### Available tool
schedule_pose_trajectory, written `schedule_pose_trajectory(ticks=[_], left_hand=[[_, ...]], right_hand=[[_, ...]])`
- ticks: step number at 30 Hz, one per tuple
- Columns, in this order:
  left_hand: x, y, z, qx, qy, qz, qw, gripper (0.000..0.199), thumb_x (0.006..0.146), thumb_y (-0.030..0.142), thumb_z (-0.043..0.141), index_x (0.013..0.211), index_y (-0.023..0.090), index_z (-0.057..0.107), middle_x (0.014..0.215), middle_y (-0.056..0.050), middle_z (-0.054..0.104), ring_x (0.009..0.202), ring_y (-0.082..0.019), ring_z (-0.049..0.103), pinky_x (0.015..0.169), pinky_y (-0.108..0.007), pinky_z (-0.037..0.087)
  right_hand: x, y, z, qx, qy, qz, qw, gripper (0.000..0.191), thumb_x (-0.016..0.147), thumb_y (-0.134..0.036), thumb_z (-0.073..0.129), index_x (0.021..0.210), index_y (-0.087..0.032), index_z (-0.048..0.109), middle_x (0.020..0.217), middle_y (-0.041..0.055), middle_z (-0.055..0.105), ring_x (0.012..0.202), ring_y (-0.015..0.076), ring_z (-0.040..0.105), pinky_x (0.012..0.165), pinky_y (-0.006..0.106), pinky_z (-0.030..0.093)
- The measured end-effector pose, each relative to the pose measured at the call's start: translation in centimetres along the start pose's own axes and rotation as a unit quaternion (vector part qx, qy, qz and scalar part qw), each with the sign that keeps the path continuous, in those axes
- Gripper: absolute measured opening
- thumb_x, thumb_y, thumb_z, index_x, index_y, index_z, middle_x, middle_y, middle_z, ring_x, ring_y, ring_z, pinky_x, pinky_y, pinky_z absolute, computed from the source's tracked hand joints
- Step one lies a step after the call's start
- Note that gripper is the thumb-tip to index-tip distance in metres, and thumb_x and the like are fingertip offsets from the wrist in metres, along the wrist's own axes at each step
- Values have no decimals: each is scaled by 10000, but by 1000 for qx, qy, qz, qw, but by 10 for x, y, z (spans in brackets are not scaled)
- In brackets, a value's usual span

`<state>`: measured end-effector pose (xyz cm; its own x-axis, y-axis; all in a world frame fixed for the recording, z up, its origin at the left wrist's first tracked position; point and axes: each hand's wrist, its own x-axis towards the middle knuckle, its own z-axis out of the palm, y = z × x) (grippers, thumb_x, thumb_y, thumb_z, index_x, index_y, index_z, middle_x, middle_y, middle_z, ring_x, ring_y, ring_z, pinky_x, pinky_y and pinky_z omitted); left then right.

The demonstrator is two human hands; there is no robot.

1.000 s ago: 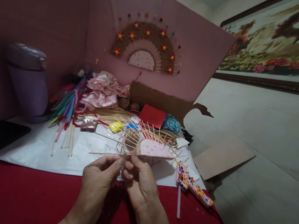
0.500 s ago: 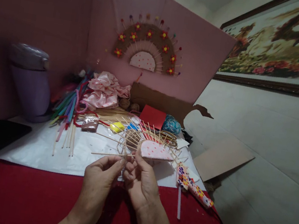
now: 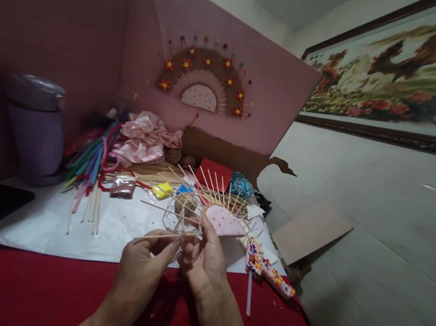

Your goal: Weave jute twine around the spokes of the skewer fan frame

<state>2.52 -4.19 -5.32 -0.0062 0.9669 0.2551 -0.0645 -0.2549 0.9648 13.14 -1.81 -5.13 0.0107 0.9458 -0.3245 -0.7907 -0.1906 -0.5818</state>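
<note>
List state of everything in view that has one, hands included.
Left hand, closed on thin stick
Right hand, gripping dotted half-disc
Purple tumbler, standing, lid on
Pink cloth, crumpled
Teal yarn, wound up
Pipe cleaners, loosely bunched
Brown packet, in clear plastic
Floral glue gun, lying down; power unclear
Framed picture, hanging

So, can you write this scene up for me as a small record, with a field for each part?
left hand: pinches a thin stick
right hand: holds the dotted half-round piece by its edge, sticks fanning from it
behind them: ball of twine, yellow packet, red card
far left: purple flask
right side: flower-patterned tool
backdrop: brown arch with red flowers, on a pink panel
</note>
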Motion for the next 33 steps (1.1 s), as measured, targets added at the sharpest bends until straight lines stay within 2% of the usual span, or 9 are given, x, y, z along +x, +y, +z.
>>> schedule_pose_trajectory(ticks=[3, 7, 17, 20, 23, 25, 28, 31, 33], left_hand=[[-1, 0, -4, 39, 2, 60, 997, 126, 731, 278, 622, 781, 207, 714, 775, -27, 702, 735, -150, 617, 663, -213, 463], [0, 4, -9, 31, -16, 112, 993, 115, 736, 267, 623, 804, 220, 702, 801, -12, 691, 749, -142, 611, 671, -210, 461], [-6, 15, -24, -59, -14, 112, 992, 52, 712, 219, 653, 758, 209, 672, 775, 4, 631, 719, -130, 587, 615, -201, 457], [-8, 13, -32, -100, 4, 91, 991, 47, 697, 210, 666, 739, 200, 648, 740, 17, 603, 640, -94, 553, 516, -164, 420], [-3, 12, -38, -165, 32, 64, 984, 122, 711, 219, 650, 826, 204, 612, 638, 37, 560, 521, -65, 484, 401, -149, 346], [5, 16, -39, -189, 12, 38, 981, 172, 747, 223, 611, 916, 200, 585, 613, 42, 531, 481, -58, 447, 381, -150, 335], [16, 23, -39, -215, -49, 29, 975, 284, 722, 223, 633, 988, 201, 536, 776, 5, 576, 507, -76, 492, 351, -165, 352], [23, 27, -38, -218, -102, 27, 970, 284, 709, 233, 648, 966, 206, 532, 858, -6, 586, 483, -76, 512, 358, -190, 390], [25, 26, -38, -207, -107, 30, 972, 242, 707, 237, 655, 922, 197, 552, 866, -10, 602, 537, -96, 553, 429, -214, 440]], right_hand=[[-8, -3, 5, 6, -23, -10, 1000, 193, 769, -366, 558, 789, -174, 551, 399, -57, 521, 274, 43, 392, 288, 115, 217], [-20, -8, 17, -4, -38, -16, 999, 190, 757, -357, 576, 782, -170, 563, 410, -55, 527, 276, 33, 377, 296, 116, 222], [-30, -11, 33, -44, -75, -17, 996, 194, 739, -357, 596, 753, -165, 567, 408, -58, 509, 266, 29, 346, 288, 122, 207], [-33, -12, 35, -57, -69, -10, 996, 193, 756, -360, 581, 756, -168, 568, 413, -56, 518, 262, 25, 343, 293, 118, 221], [-39, -13, 37, -59, -61, -13, 996, 193, 774, -360, 567, 760, -167, 568, 416, -50, 529, 265, 27, 350, 290, 117, 217], [-42, -11, 39, -56, -61, -11, 996, 189, 781, -351, 564, 763, -164, 570, 423, -43, 540, 269, 28, 360, 286, 117, 208], [-44, -7, 40, -50, -74, -8, 996, 190, 782, -339, 567, 764, -151, 577, 423, -36, 545, 267, 29, 368, 281, 121, 204], [-45, -2, 40, -46, -89, -2, 995, 188, 767, -330, 589, 776, -142, 584, 419, -40, 537, 271, 24, 373, 287, 118, 220], [-45, 0, 41, -44, -95, 2, 994, 191, 757, -327, 603, 781, -139, 588, 419, -42, 533, 273, 22, 372, 288, 115, 219]])
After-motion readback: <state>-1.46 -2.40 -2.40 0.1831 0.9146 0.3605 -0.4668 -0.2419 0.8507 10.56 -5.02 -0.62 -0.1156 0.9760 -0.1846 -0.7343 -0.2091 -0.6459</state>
